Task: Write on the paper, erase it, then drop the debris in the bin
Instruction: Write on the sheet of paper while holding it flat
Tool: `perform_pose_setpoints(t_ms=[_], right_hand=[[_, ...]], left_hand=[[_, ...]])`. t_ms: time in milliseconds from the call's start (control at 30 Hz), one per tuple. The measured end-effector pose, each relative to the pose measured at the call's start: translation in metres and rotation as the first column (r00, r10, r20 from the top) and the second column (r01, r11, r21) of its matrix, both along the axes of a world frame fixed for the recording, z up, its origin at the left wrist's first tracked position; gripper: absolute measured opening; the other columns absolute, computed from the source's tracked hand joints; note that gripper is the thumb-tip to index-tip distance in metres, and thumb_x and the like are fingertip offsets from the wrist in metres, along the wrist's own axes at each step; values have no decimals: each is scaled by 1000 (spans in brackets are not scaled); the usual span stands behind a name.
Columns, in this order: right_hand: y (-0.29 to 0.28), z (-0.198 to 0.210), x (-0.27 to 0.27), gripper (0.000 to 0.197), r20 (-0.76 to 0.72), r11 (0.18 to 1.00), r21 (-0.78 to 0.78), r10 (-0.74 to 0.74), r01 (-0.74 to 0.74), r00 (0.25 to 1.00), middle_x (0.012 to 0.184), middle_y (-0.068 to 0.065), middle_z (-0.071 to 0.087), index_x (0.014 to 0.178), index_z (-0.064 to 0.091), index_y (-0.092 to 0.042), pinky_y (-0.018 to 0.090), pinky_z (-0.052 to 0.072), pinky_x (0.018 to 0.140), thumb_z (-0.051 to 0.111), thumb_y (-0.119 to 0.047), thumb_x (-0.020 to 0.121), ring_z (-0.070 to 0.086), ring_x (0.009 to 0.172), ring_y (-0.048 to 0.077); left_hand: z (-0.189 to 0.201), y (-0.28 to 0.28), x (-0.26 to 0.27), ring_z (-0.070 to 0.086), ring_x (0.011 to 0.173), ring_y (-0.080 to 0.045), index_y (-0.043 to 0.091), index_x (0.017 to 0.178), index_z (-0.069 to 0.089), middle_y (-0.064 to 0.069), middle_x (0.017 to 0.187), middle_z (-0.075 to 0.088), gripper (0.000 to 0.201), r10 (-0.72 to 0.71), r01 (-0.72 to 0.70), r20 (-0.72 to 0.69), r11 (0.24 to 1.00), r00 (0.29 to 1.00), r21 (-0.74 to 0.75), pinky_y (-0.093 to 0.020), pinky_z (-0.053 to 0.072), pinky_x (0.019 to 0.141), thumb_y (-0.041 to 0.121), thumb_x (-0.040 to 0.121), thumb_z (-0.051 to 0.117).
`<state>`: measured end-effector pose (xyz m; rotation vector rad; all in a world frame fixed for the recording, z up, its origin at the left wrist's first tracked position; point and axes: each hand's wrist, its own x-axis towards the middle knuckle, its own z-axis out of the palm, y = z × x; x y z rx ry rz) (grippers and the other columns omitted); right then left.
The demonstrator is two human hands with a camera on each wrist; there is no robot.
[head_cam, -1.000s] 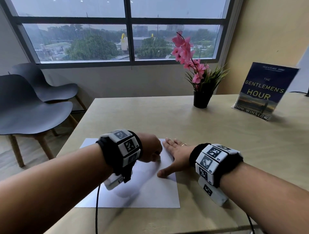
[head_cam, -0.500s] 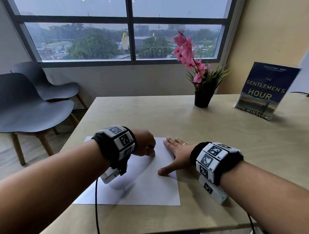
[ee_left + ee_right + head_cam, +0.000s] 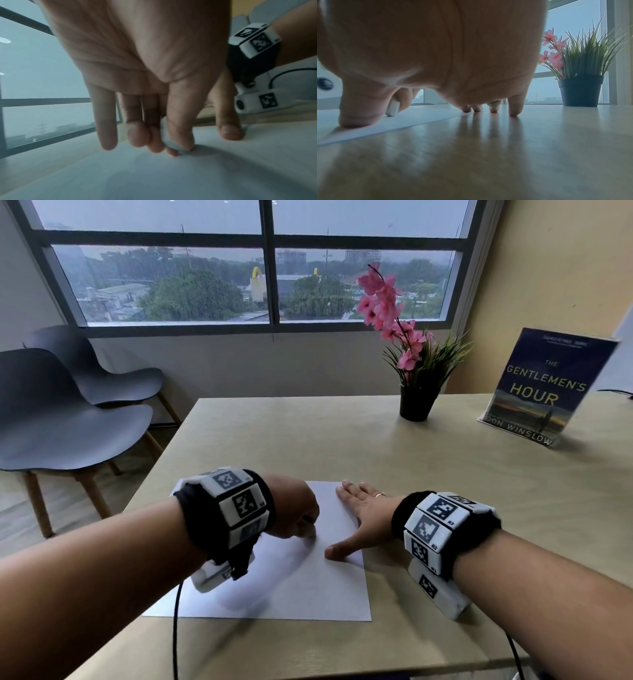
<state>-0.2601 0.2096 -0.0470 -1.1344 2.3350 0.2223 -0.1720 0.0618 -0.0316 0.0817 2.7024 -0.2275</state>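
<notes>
A white sheet of paper (image 3: pixel 291 587) lies on the wooden table (image 3: pixel 445 491) near its front left corner. My left hand (image 3: pixel 308 532) is curled over the paper's upper middle, knuckles up. It pinches a small white eraser (image 3: pixel 169 143) between thumb and fingers, and the eraser's lower end touches the sheet (image 3: pixel 154 175). My right hand (image 3: pixel 363 511) lies flat with straight fingers on the paper's right edge, thumb spread onto the sheet. In the right wrist view the eraser (image 3: pixel 392 108) stands on the paper (image 3: pixel 412 119) behind my thumb. No writing or debris is legible. No bin is in view.
A black pot of pink flowers (image 3: pixel 414 402) stands at the table's far middle. A blue book (image 3: pixel 544 392) is propped upright at the far right. Two grey chairs (image 3: pixel 68 422) sit left of the table. Cables hang off the table's front edge.
My left hand with the eraser has slid a little left and then back toward me across the paper. The right hand has stayed flat in place.
</notes>
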Motion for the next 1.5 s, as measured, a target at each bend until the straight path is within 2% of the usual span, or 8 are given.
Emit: perform_pose_setpoints(t_ms=[433, 633, 767, 967, 1167, 1300, 1433, 1500], right_hand=[[-1, 0, -1, 121, -5, 1000, 3, 2, -2, 1000, 160, -9, -21, 152, -15, -25, 42, -2, 121, 54, -80, 69, -16, 148, 16], [0, -1, -1, 122, 0, 1000, -3, 5, -5, 1000, 160, -9, -21, 152, -15, -25, 41, -2, 121, 54, -80, 69, -16, 148, 16], [-1, 0, 0, 121, -4, 1000, -14, 1, -1, 1000, 160, -8, -20, 152, -15, -24, 42, -1, 121, 54, -80, 70, -15, 148, 17], [1, 1, 0, 124, 12, 993, -112, -45, 46, 999, 162, 1, -1, 152, -8, -28, 42, 11, 121, 64, -76, 64, 2, 150, 21], [0, 3, -1, 111, -106, 991, -85, 89, -99, 990, 159, -3, -25, 154, 1, -29, 44, 2, 121, 50, -82, 70, -14, 149, 18], [0, 4, 4, 109, -94, 987, -56, 146, -152, 985, 160, -5, -19, 154, -4, -27, 41, 0, 121, 51, -78, 74, -9, 149, 16], [-3, 3, 2, 110, -67, 988, -44, 142, -145, 988, 162, -6, -12, 154, -6, -25, 42, -2, 121, 51, -76, 76, -6, 150, 15], [-2, 2, 1, 110, -60, 989, -43, 136, -138, 989, 161, -6, -13, 154, -8, -25, 43, -3, 121, 51, -76, 76, -7, 149, 14]], left_hand=[[4, -16, 6, 58, 104, -24, 18, 103, 65, 0, 113, 62, 32, 74, -74, -43, 997, 996, -5, -28, 43, 77, 43, 94, 48], [-2, -7, 18, 58, 103, -25, 20, 102, 64, 0, 112, 62, 26, 16, -16, -3, 1000, 1000, -19, -32, 47, 83, 38, 93, 48], [1, -23, 16, 60, 101, -27, 21, 97, 65, 0, 108, 63, 30, 83, -83, -49, 997, 995, -3, -36, 51, 85, 46, 92, 49], [-6, -11, 19, 58, 102, -24, 18, 96, 63, 0, 109, 62, 25, 18, -20, -66, 1000, 998, -25, -33, 47, 81, 36, 94, 47], [-6, -24, 15, 59, 103, -26, 18, 103, 63, -2, 110, 64, 34, 153, -147, -94, 987, 984, 66, -35, 50, 88, 47, 93, 49], [-2, -23, 4, 58, 107, -28, 15, 110, 62, -7, 116, 63, 30, 187, -177, -130, 980, 974, 87, -32, 49, 87, 38, 93, 52], [3, -18, -4, 59, 106, -27, 12, 112, 63, -7, 116, 64, 36, 223, -210, -120, 971, 967, 114, -26, 40, 73, 41, 92, 55], [2, -12, -5, 59, 106, -26, 13, 111, 63, -5, 115, 64, 36, 190, -181, -102, 979, 977, 92, -25, 39, 74, 41, 93, 52]])
